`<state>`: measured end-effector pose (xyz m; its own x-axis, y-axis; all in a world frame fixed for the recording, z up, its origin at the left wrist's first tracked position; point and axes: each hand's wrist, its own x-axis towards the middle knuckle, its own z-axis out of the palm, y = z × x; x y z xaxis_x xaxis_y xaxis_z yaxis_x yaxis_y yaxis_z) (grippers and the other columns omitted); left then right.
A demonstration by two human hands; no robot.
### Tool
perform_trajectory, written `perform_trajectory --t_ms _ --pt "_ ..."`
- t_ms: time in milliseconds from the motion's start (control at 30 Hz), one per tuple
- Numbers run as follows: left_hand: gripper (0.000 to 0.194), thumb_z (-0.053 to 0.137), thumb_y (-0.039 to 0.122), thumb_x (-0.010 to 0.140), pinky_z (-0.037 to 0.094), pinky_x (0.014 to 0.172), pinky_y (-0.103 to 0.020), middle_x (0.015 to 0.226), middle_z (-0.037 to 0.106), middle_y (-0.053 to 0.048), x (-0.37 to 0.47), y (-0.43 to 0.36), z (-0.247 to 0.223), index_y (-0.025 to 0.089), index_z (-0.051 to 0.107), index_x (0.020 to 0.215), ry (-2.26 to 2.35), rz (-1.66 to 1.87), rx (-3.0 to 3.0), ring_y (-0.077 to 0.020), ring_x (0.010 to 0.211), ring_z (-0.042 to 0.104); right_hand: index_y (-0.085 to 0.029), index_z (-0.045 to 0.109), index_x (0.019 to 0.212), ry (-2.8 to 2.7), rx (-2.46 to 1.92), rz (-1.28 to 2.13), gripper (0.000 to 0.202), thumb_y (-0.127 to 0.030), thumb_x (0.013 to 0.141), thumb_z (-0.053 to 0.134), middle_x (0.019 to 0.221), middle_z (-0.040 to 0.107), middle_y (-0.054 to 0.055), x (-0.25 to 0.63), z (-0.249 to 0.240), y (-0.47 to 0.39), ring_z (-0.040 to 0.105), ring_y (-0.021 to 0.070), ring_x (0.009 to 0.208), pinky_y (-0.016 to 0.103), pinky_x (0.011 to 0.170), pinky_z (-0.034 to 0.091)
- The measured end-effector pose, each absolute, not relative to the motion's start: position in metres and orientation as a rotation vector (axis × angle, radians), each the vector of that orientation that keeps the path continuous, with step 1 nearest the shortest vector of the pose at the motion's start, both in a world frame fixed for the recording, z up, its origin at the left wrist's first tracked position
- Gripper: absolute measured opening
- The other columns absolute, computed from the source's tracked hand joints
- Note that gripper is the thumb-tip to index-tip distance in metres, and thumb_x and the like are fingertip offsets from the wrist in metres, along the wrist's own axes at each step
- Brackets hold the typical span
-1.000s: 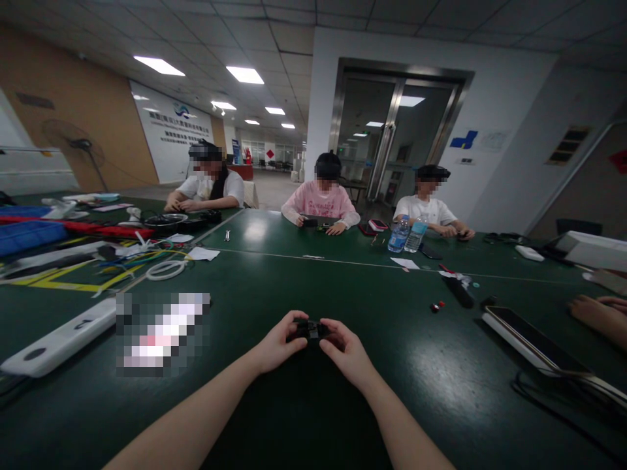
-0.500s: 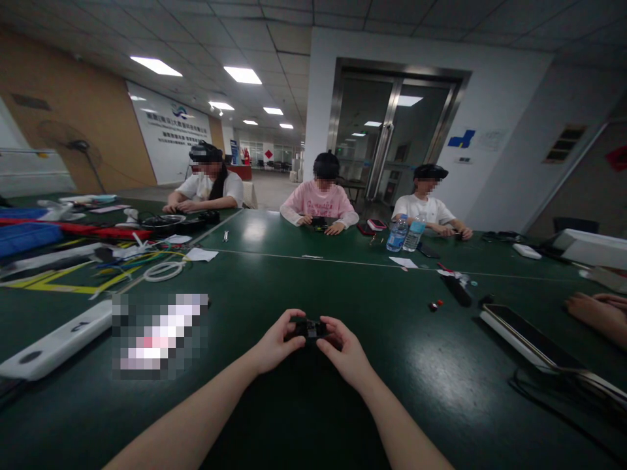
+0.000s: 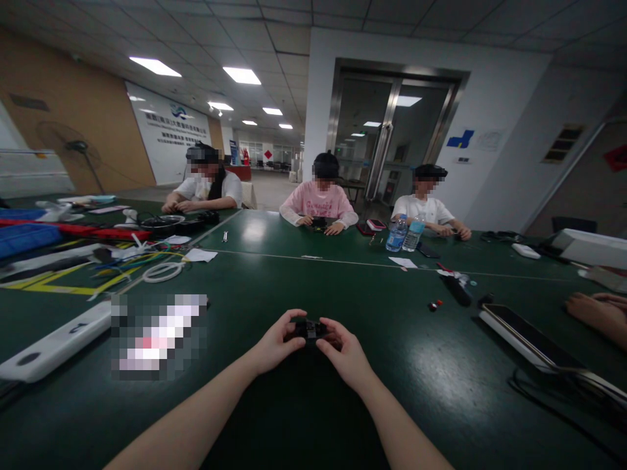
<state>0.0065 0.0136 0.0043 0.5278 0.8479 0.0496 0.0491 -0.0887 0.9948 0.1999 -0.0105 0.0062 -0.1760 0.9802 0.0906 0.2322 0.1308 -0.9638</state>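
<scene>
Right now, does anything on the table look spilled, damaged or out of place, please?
Nothing looks spilled or clearly damaged. The untidiest spot is the left side, where loose wires lie jumbled beside a coiled white cable. The small black item held between the left hand and right hand is too dark to judge.

This is a company office, part of it used as a shared work area: rectangular panel lights (image 3: 241, 76) sit in a tiled ceiling (image 3: 289, 62) that runs far back, and a white sign board (image 3: 147, 134) carries a blue logo (image 3: 177, 111) above lines of Chinese lettering (image 3: 181, 128). Metal-framed glass double doors (image 3: 365, 140) and a pedestal fan (image 3: 77, 146) fit an office too. Around the broad green tabletop (image 3: 274, 281) sit people (image 3: 321, 201) wearing headsets (image 3: 326, 166), and coiled white cable (image 3: 161, 279) and a blue plastic bin (image 3: 29, 241) lend it a workshop character.
</scene>
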Motion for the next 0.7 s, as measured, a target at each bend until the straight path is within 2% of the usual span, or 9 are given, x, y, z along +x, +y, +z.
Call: perform_trajectory --t_ms 200,367,700 --pt "0.049 0.053 0.015 0.08 0.042 0.081 -0.038 0.105 0.059 -0.007 0.0059 0.0139 0.0041 0.025 0.03 0.123 0.796 0.792 1.518 -0.0214 0.095 0.057 -0.027 0.053 0.114 -1.551 -1.248 1.104 0.041 -0.022 0.074 0.059 0.1 0.062 0.003 0.1992 0.0079 -0.0115 0.06 0.0205 0.087 0.037 0.077 0.05" --pt "0.049 0.054 0.014 0.078 0.042 0.079 -0.036 0.102 0.059 -0.006 0.0068 0.0151 0.0017 0.024 0.032 0.121 0.792 0.823 1.535 -0.0203 0.092 0.057 -0.022 0.051 0.116 -1.558 -1.228 1.126 0.042 -0.021 0.074 0.058 0.101 0.061 0.004 0.1981 0.0072 -0.0096 0.06 0.0186 0.086 0.035 0.078 0.049" --pt "0.043 0.053 0.014 0.078 0.043 0.077 -0.036 0.098 0.059 -0.005 0.0092 0.0118 0.0088 0.022 0.035 0.116 0.817 0.808 1.519 -0.019 0.088 0.057 -0.024 0.051 0.116 -1.584 -1.26 1.12 0.041 -0.026 0.075 0.057 0.104 0.06 0.004 0.1997 0.0075 -0.01 0.059 0.0198 0.09 0.036 0.08 0.047"
